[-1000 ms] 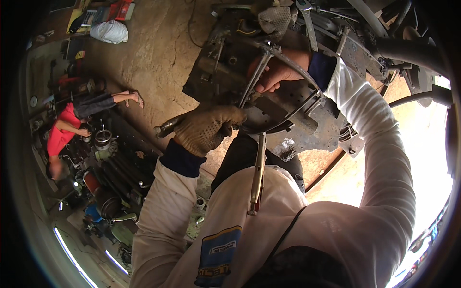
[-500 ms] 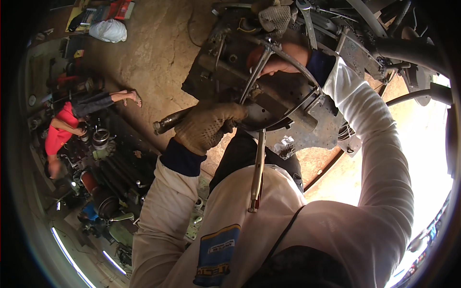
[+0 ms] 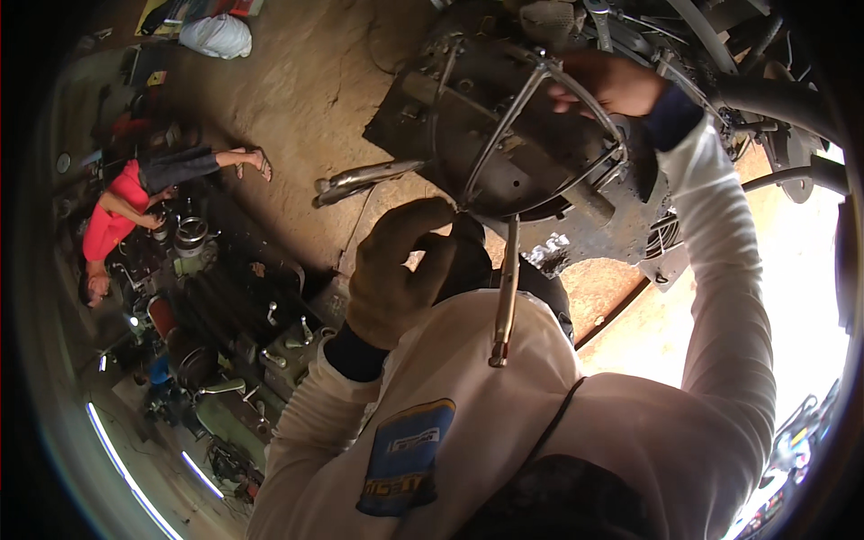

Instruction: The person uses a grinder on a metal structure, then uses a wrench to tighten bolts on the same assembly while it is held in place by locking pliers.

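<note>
A round metal frame of thin curved rods (image 3: 506, 121), with tube-like legs sticking out from its rim, lies over a dark, dirty metal plate (image 3: 585, 243). One leg (image 3: 507, 301) points toward my body; another leg (image 3: 360, 180) points left. My left hand (image 3: 396, 274), in a brown work glove, is close to the frame's near-left rim. Its fingers are bent and apart, with a gap showing between finger and thumb and nothing visible in it. My bare right hand (image 3: 612, 83) is at the frame's far-right side, partly behind a rod. Motion blurs its fingers.
A wrench (image 3: 600, 22), a grey mesh-like piece (image 3: 547, 20) and metal scrap lie at the far right. A person in a red shirt (image 3: 121, 207) works among machine parts at the left. A white sack (image 3: 216, 36) sits on the floor at the far left.
My left hand has come off the frame's leg and moved nearer my body, its fingers loosening. My right hand has shifted right and away. The frame sits slightly farther right in view.
</note>
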Tool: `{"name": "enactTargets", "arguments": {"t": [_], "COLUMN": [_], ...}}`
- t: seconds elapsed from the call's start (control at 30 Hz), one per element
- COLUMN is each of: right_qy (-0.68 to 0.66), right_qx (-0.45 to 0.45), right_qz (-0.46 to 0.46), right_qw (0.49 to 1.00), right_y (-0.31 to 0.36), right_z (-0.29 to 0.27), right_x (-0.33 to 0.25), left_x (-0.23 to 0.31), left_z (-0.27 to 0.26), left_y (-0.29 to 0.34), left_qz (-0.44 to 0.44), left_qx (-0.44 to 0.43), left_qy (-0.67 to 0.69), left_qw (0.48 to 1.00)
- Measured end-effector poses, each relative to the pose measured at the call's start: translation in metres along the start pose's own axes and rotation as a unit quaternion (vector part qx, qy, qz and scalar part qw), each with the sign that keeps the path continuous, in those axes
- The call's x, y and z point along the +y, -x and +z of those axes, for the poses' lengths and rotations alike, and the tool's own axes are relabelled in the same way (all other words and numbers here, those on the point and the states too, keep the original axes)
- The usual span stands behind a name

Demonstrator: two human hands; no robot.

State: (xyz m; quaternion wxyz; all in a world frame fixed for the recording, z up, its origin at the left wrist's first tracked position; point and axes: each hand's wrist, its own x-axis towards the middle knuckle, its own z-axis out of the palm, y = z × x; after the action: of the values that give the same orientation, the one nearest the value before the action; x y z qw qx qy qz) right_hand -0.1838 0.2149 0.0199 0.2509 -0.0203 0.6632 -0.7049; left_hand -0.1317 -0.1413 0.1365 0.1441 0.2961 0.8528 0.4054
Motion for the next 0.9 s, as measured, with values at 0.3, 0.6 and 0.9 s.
{"name": "enactTargets", "arguments": {"t": [0.3,0.6,0.9], "right_qy": [0.179,0.455,0.473], "right_qx": [0.221,0.202,0.385], "right_qz": [-0.255,-0.116,0.022], "right_qw": [0.924,0.86,0.792], "right_y": [0.058,-0.022,-0.017], "right_z": [0.089,0.235,0.292], "right_x": [-0.101,-0.15,-0.143], "left_x": [-0.043,-0.099,-0.101], "left_z": [-0.037,-0.069,-0.047], "left_y": [0.0,-0.034,-0.049], "left_qz": [0.043,-0.005,0.053], "left_qx": [0.178,0.036,-0.08], "left_qy": [0.051,0.193,0.392], "left_qw": [0.982,0.98,0.915]}}
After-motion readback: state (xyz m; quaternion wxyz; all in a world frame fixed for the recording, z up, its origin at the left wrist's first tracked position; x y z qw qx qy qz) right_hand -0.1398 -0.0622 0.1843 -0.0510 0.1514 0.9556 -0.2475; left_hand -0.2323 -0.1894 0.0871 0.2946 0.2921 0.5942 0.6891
